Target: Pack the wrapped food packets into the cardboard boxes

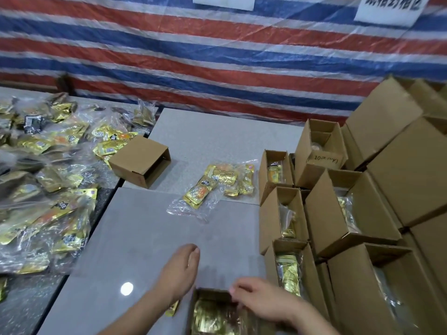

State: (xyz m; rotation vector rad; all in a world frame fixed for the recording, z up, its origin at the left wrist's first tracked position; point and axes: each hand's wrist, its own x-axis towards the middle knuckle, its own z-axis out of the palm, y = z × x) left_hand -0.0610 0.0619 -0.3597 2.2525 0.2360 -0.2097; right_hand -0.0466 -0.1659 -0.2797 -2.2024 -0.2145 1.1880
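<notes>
My right hand (pixel 263 302) rests curled on the near box (pixel 205 296), over its gold packets (pixel 212 315); whether that grip pinches anything I cannot tell. My left hand (pixel 180 272) hovers spread. Farther, a bag (pixel 212 187) lies on the surface (pixel 135 233); filled boxes (pixel 338 213) stand right.

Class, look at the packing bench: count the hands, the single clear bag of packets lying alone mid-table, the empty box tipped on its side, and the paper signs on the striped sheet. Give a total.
Hands: 2, left hand and right hand
Clear bag: 1
Tipped box: 1
Paper signs: 2
Total: 6
</notes>
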